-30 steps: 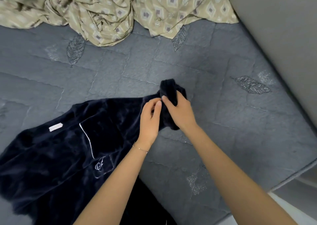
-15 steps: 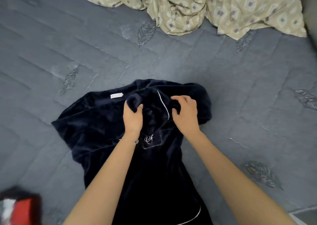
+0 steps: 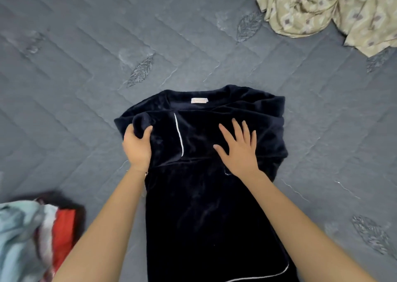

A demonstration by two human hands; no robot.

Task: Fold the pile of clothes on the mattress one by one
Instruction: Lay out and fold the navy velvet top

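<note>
Grey quilted mattress (image 3: pixel 86 45) w/ leaf embroidery; beige patterned sheet (image 3: pixel 322 9) crumpled top right.

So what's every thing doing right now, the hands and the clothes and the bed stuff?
Left hand grip: holds a bunched fold at the top's left edge.
Right hand grip: flat, fingers spread, pressing on the top.
Dark blue top: lying on the mattress, partly folded, neck label showing.
Clothes pile: jumbled, unfolded, untouched.
Patterned sheet: crumpled.
</note>
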